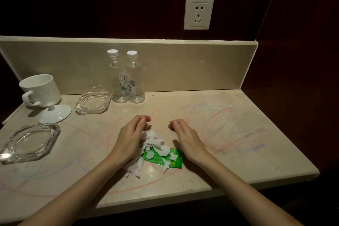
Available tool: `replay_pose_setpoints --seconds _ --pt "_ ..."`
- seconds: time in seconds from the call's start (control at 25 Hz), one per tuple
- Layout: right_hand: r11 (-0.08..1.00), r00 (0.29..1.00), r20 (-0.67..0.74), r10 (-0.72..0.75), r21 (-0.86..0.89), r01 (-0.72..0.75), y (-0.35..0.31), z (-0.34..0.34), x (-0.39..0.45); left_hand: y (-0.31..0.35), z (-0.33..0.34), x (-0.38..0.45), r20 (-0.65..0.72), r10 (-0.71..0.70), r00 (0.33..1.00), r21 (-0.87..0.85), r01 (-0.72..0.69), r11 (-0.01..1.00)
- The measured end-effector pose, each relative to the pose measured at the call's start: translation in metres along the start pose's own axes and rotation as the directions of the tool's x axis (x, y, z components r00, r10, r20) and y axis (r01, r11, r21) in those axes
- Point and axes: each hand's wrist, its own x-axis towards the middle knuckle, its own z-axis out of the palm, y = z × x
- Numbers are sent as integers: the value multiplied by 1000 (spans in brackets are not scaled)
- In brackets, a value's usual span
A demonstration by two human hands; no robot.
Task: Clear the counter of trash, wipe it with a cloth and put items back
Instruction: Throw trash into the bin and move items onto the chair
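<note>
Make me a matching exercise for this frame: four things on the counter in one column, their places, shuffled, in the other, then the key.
Things:
1. cup
2. bottles
3. wrapper
4. lid

Places:
A. between the two hands, under torn paper
B. upright against the backsplash
C. far left rear corner
D. knob up, in front of the cup

Pairs: 1-C, 2-B, 3-A, 4-D
</note>
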Motion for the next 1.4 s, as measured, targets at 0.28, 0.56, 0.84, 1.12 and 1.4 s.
replay_pose_setpoints --seconds 0.28,0.56,0.84,1.12,1.4 --pt "994 984 149 -99 60 91 -43 52 6 -5 -39 -16 -105 -79 991 -35 76 996" --pt "976 989 110 -101 203 78 -37 29 32 -6 -59 -20 -135 -138 981 -33 135 990" --pt "959 961 -246 125 279 -54 32 -69 70 -3 -48 1 -67 -94 993 7 95 995" --pt "958 918 -356 177 275 -78 65 -111 74 28 12 43 116 59 992 194 -81 978" --pt "973 874 -444 198 198 -120 97 -155 84 35 71 70 261 127 957 283 -202 938"
